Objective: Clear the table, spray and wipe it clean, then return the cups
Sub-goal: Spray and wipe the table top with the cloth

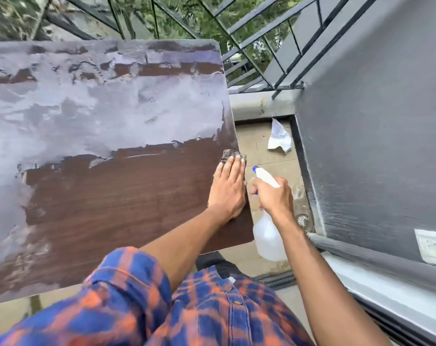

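While the flat left hand (228, 188) presses the cloth (230, 154) to the desk (112, 191), the right hand (274, 196) grips the spray bottle (266, 240) ready alongside.

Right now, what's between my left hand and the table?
A dark cloth, pressed to the table by the left hand near the right edge; head view shows it.

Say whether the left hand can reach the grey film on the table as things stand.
Probably yes. The left hand lies flat on the cloth near the right edge of the table, and the film begins just beyond it, with nothing standing between them.
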Tool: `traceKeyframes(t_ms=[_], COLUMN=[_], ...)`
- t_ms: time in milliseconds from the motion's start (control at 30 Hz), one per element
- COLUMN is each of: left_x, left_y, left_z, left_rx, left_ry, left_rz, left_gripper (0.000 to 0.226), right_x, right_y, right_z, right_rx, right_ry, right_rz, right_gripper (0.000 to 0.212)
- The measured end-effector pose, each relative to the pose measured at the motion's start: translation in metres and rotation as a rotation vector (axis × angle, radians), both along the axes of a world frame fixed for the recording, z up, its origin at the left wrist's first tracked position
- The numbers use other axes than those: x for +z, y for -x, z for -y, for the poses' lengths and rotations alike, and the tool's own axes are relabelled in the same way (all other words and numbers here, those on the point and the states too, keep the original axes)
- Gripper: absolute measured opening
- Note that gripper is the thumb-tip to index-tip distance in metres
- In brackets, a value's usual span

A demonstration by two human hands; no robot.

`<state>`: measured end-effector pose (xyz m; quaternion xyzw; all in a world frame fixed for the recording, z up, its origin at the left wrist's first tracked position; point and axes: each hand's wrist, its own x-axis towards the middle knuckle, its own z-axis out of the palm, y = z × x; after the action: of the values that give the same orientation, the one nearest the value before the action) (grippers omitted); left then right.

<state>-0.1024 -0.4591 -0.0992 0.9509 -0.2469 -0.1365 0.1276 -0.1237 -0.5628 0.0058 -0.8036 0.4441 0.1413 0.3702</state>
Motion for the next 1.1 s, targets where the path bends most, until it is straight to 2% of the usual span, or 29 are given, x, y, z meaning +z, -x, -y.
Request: traceKeyframes(t_ms=[267,633,800,1100], left_x=[-0.001,-0.003,-0.006,-0.002], left_y=[-0.044,-0.15,-0.127,-0.107], left_z=[0.035,0.013,-0.011,-0.107], left_rx=[0.106,0.21,0.193,0.304], left_ry=[-0.008,0.034,0.033,0.003], left_rz=[0.004,0.057,0.072,0.088], left_gripper=[0.061,0.057,0.058,0.058], right_x=[-0.008,-0.026,-0.019,-0.001], right_y=[-0.049,-0.091,-0.093,-0.1], right_z=[0.032,0.029,0.024,-0.01], right_rx=[0.042,0.164,0.208,0.313], right_ry=[-0.037,-0.099,-0.074,-0.041], right_rz=[-0.007,0.016,0.03,0.026], right_gripper=[0.024,0.034,0.031,0.025])
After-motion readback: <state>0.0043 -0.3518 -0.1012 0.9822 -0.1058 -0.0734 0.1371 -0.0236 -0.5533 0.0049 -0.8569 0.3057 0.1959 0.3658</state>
